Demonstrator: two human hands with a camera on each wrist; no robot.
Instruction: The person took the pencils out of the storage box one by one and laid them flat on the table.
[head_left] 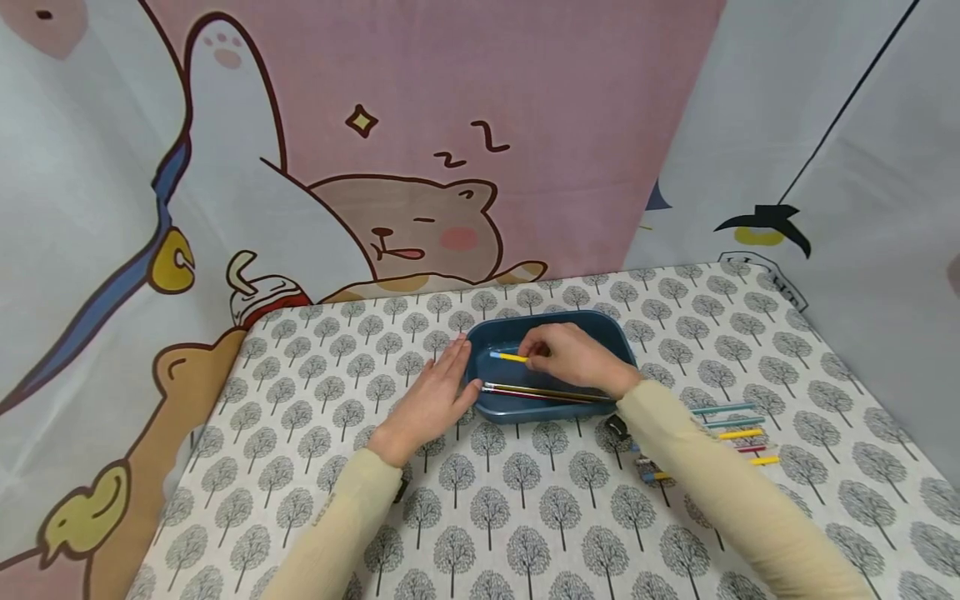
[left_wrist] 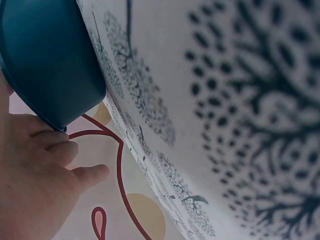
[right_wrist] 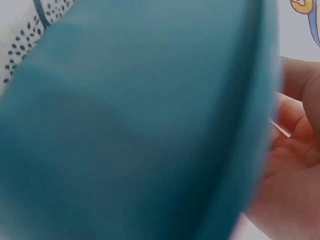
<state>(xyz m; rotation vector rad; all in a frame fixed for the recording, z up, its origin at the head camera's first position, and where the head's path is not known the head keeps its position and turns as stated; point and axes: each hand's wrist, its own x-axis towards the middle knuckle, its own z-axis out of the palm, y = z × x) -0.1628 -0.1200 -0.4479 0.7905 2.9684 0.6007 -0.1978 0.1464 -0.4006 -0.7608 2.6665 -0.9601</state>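
A dark blue-green rectangular tray [head_left: 555,413] stands on the cloth; its outer wall [right_wrist: 140,125] fills much of the right wrist view. My left hand [head_left: 435,400] rests against the tray's left rim with fairly straight fingers. In the left wrist view, that hand [left_wrist: 40,170] touches the tray's edge [left_wrist: 55,60]. Inside the tray, my right hand [head_left: 573,354] pinches a yellow pencil [head_left: 510,357] with a light blue end pointing left. Dark striped pencils [head_left: 540,393] lie along the tray's near side. The tray wall partly hides my right fingers in its wrist view.
To the right of the tray lie several loose pencils, among them a teal one [head_left: 723,409] and a yellow one [head_left: 741,434], partly covered by my right sleeve [head_left: 720,467]. A small black object [head_left: 617,427] sits by the tray's near right corner. Printed curtains [head_left: 480,83] hang behind the table.
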